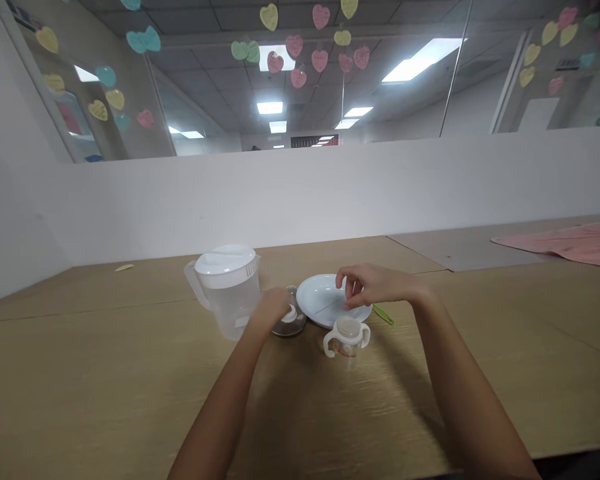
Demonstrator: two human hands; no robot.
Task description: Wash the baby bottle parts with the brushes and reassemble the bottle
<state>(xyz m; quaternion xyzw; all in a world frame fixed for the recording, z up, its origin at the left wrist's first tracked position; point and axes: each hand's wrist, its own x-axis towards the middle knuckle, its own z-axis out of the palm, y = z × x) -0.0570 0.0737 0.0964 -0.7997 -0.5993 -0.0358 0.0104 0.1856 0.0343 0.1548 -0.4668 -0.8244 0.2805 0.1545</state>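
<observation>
My left hand (275, 305) is closed over a round metal lid or dish (289, 328), by a small white curved piece (290, 314); its grip is partly hidden. Above the right part of a white plate (314, 293), my right hand (360, 283) hangs with curled fingers apart and nothing visible between them. A clear baby cup (347, 340) with two white handles stands in front of the plate. To the left of my left hand is a clear pitcher (230, 293) with a white lid. A green utensil (384, 315) lies right of the plate.
On the wooden table (130, 373), a pink cloth (575, 243) lies at the far right and a small flat beige piece (125, 267) at the back left. A white wall (305, 200) with windows above bounds the table's back.
</observation>
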